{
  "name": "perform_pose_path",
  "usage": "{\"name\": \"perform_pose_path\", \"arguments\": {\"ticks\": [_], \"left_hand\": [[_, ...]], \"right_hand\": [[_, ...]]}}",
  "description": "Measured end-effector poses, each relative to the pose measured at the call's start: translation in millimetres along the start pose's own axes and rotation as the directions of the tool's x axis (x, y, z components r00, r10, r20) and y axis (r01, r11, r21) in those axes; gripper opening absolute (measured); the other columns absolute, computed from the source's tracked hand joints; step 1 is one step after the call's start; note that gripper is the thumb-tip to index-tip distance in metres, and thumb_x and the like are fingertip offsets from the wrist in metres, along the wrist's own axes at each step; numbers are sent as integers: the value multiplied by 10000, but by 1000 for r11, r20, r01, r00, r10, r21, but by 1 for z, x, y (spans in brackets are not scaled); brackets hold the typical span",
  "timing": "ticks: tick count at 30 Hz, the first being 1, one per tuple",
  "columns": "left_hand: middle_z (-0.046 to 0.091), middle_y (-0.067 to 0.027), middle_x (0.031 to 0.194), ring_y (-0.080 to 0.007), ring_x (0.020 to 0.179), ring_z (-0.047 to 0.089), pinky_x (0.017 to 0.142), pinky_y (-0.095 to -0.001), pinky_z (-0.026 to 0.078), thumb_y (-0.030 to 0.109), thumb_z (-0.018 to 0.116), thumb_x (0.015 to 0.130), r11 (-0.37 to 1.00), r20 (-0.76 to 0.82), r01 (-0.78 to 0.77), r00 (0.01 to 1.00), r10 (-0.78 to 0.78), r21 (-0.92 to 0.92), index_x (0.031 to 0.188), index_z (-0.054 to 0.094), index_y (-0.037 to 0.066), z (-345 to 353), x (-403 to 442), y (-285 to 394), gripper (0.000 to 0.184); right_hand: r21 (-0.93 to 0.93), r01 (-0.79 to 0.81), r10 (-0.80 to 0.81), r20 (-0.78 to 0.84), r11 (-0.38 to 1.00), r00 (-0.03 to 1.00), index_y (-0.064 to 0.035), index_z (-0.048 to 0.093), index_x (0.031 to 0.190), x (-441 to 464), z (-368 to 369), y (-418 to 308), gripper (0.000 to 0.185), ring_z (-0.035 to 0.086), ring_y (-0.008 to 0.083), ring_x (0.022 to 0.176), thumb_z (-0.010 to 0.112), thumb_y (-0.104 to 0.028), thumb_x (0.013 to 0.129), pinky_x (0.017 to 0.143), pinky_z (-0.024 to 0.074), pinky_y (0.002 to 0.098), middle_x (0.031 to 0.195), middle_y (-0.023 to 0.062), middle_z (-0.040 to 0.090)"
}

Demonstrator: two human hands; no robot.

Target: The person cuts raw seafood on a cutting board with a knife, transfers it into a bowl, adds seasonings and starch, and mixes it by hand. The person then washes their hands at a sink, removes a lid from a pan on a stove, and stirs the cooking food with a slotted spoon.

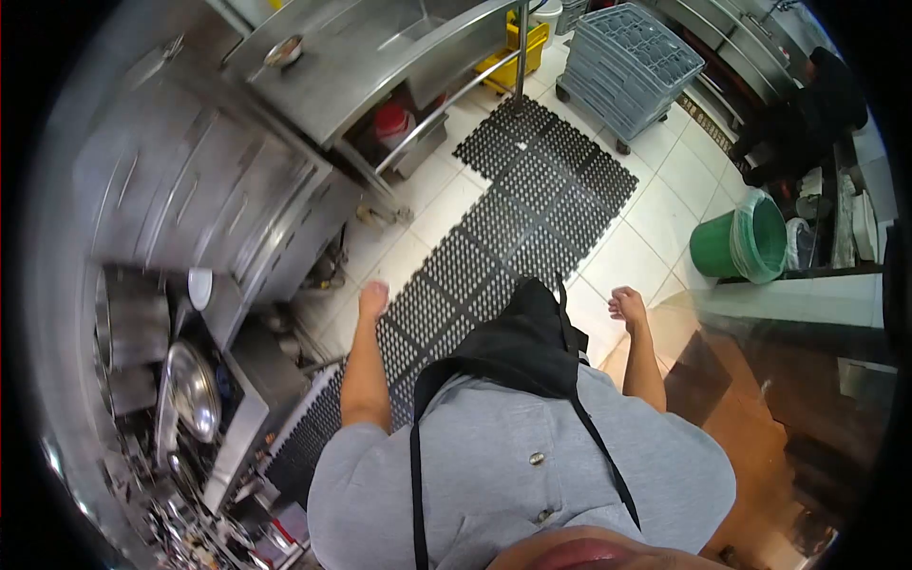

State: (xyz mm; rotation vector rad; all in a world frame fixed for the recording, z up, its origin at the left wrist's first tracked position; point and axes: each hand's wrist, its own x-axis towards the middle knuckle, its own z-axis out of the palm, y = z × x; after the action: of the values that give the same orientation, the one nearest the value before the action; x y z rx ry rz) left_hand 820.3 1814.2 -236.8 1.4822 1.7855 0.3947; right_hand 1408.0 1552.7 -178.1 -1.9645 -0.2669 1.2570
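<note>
My left hand (373, 298) hangs beside the black rubber floor mat (513, 215), in the air over the white tiles. Motion smears its fingers, and no object shows in it. On the other side, my right hand (627, 306) is held out above the tiles with its fingers loosely bent and slightly apart. Nothing is visible in that hand, and it touches nothing. A black apron (503, 342) covers my front between the two arms, over a grey shirt (494, 456).
Steel counters (332, 85) run along the left, with pots and a round metal lid (193, 391) lower down. Ahead stand stacked grey dish racks (608, 81) on wheels and a yellow bucket (528, 47). A green bin (727, 245) and a person in black (807, 114) are at the right.
</note>
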Motion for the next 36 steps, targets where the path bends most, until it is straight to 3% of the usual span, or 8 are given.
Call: {"name": "perform_pose_path", "arguments": {"ticks": [5,11,18,24,31,32,34,36], "left_hand": [[639,-51,863,-117,732,610,632,-246,497,146,578,907,787,-32,-197,975,220,-584,1027,586,32,-24,182,323,166],[651,-96,967,-146,786,642,677,-256,515,145,572,929,732,-25,-266,946,322,-627,1109,562,23,-23,333,498,218],[658,-128,970,-259,910,644,818,-339,504,200,685,802,839,-333,-523,826,456,-149,1033,619,3,-64,609,579,311],[541,-193,1276,-319,1206,499,1019,-380,392,238,695,768,906,-416,-423,819,396,28,1189,585,14,-120,851,667,491],[264,-231,1489,-352,1371,295,1123,-367,268,219,712,745,978,-524,-200,841,136,-67,1480,105,-17,-105,1003,703,981],[158,-210,1534,-366,1400,224,1144,-376,231,187,695,755,984,-499,-156,862,94,-83,1471,168,-14,-100,997,705,911],[279,-216,1489,-351,1371,299,1139,-419,251,104,555,825,910,-430,-161,841,329,382,1449,235,-23,-87,1004,676,713],[498,-196,1279,-361,1180,489,1002,-432,394,183,559,819,958,-455,-110,862,224,264,1330,430,48,-87,1019,660,543]], "right_hand": [[286,-29,43,-45,958,998,-70,556,966,125,2,-61,119,566,142,547,523,-148,881,475,484,279,678,50,581],[287,22,-30,24,958,999,-79,550,965,276,27,-264,84,537,108,550,509,-121,904,471,463,244,716,32,575],[260,317,-349,87,912,933,-44,559,1121,353,72,-563,222,602,117,721,561,-164,935,600,492,247,877,50,643],[403,365,-432,85,839,898,-20,561,1127,390,148,-726,237,604,132,756,577,-152,930,636,492,249,913,74,638],[325,301,-427,451,896,784,3,580,1090,450,294,-892,201,612,163,764,574,-109,923,644,504,267,911,98,635],[321,302,-431,498,898,752,2,583,1089,463,312,-908,204,613,164,761,578,-110,919,644,503,271,900,98,636],[260,297,-395,586,919,708,-1,587,1080,494,349,-936,198,612,160,755,581,-115,917,632,503,265,885,97,639],[230,293,-369,668,928,646,-23,595,1058,525,404,-963,175,611,144,729,592,-130,920,601,505,256,874,88,645]]}}
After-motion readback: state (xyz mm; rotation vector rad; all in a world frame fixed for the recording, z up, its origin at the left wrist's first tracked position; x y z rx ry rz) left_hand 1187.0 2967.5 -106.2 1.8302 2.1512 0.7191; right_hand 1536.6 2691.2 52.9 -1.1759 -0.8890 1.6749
